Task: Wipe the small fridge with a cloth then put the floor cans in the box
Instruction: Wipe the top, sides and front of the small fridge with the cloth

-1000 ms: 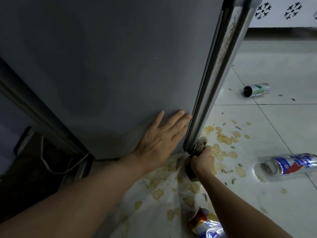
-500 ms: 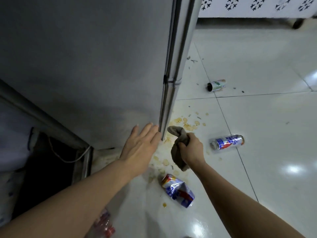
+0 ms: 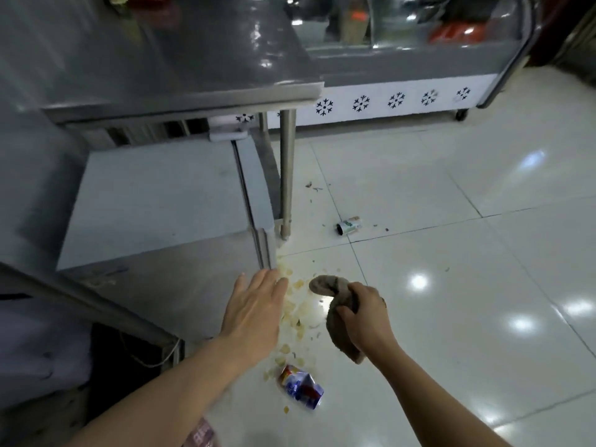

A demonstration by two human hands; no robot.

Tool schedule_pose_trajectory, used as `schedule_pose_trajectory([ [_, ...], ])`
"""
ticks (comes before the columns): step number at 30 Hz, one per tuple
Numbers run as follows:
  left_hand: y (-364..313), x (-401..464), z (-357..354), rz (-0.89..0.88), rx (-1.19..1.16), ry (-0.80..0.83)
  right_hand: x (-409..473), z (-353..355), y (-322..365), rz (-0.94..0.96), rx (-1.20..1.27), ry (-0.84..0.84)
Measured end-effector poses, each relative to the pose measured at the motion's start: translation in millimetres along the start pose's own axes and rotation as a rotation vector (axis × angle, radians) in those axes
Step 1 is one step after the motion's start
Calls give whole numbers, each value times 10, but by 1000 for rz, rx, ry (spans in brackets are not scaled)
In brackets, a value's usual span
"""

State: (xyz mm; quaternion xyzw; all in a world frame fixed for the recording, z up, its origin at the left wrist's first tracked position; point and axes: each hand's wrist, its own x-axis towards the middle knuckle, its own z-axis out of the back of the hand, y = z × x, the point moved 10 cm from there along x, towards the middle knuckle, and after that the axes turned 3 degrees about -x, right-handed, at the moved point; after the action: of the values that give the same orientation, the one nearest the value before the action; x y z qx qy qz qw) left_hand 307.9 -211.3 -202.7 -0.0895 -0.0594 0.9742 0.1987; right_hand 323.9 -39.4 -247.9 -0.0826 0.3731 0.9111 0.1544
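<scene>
left hand (image 3: 254, 312) flat and open beside the small fridge (image 3: 154, 201), right hand (image 3: 364, 314) just right of it gripping the brown cloth (image 3: 335, 304)

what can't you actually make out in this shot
- Box for the cans: nowhere in the head view.
- Far can: too small to read its label.
- Crushed can: print blurred.
- Cloth: its middle is hidden inside the right hand.
- Left hand: whether it touches the small fridge is unclear.
- Items on the steel table: motion-blurred.

No legible text or labels
</scene>
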Motion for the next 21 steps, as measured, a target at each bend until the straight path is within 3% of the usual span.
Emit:
schedule_pose_trajectory([
  [12,-750,359,1502,109,-116,-108,9,1902,515,173,66,20],
  [21,-771,706,1816,289,-222,-63,607,2666,717,229,121,-21],
])
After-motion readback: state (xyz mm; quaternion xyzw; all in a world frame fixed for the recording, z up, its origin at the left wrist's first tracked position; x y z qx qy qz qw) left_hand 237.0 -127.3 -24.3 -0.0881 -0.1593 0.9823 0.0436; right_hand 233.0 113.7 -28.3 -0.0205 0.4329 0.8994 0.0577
